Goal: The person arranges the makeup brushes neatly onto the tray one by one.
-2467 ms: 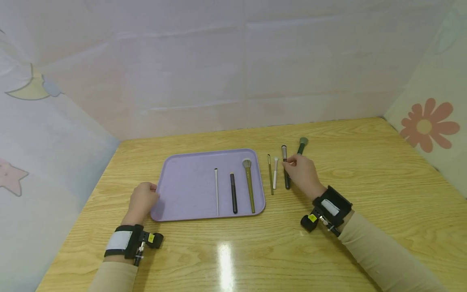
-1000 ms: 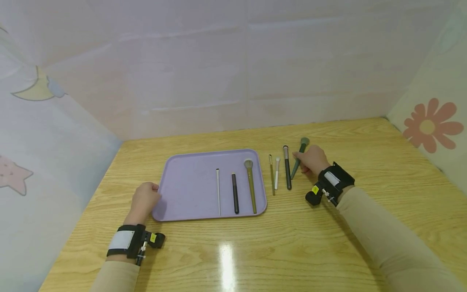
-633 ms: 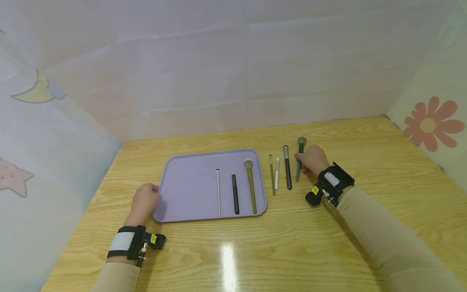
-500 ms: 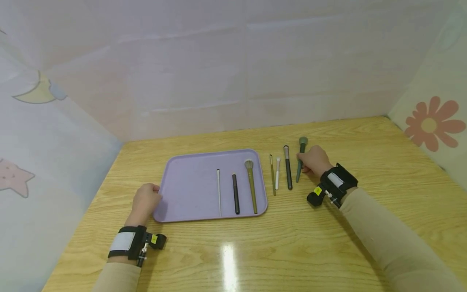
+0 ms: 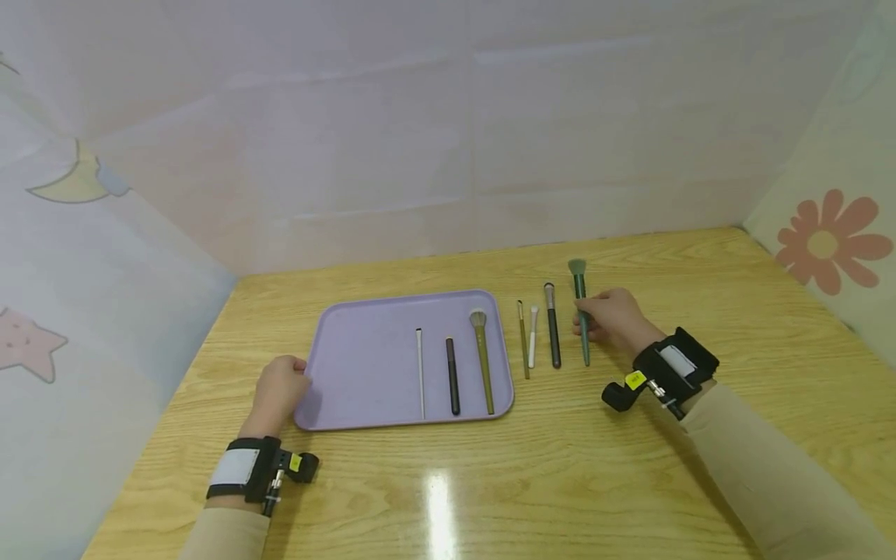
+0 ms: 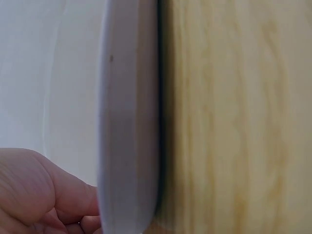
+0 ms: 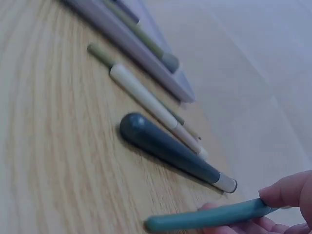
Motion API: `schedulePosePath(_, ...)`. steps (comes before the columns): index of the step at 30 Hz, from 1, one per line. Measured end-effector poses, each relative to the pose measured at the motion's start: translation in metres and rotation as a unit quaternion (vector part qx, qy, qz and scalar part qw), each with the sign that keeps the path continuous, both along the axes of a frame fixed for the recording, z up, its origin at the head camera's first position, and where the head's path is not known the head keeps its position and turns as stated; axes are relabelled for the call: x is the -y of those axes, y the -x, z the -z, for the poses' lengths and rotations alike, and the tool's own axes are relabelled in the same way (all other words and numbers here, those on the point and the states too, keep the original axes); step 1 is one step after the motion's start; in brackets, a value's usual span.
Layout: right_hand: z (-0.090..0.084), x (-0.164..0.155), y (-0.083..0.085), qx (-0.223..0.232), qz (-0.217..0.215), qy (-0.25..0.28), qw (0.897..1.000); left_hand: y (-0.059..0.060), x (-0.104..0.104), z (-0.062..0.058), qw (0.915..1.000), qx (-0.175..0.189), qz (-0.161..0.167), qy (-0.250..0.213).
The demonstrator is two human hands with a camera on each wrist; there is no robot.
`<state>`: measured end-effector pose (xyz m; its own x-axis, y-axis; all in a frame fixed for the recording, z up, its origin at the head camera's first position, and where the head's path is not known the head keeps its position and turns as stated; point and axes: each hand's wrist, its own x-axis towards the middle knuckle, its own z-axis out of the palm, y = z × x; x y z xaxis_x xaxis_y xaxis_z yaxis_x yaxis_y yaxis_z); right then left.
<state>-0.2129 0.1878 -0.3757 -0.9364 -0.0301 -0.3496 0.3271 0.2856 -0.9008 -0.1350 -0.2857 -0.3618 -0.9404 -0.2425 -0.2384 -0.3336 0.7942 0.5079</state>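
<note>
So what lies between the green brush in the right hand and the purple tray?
In the head view, three brushes lie on the table between the green brush and the tray: a dark brush, a white brush and a thin olive brush.

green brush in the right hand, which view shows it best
The head view: the whole green brush shows there, bristle head to handle tip, with the right hand gripping its handle beside the row of brushes on the table. The right wrist view shows only its blurred handle end pinched by fingertips. The left wrist view shows none of it.
</note>
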Motion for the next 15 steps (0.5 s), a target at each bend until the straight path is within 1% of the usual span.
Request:
schedulePosePath(3, -0.003, -0.003, -0.005, 0.008, 0.002, 0.051, 0.999, 0.000, 0.000, 0.000, 1.0000, -0.002, -0.001, 0.000)
schedulePosePath(7, -0.004, -0.005, -0.009, 0.008, 0.023, 0.107, 0.994, 0.000, 0.000, 0.000, 1.0000, -0.003, -0.001, -0.001)
schedulePosePath(10, -0.006, -0.006, -0.012, 0.006, 0.035, 0.134, 0.990, 0.000, 0.000, 0.000, 1.0000, -0.002, 0.000, -0.002)
schedulePosePath(15, -0.008, -0.006, -0.016, 0.005, 0.035, 0.162, 0.986, 0.001, 0.001, 0.000, 1.0000, -0.001, 0.001, 0.001)
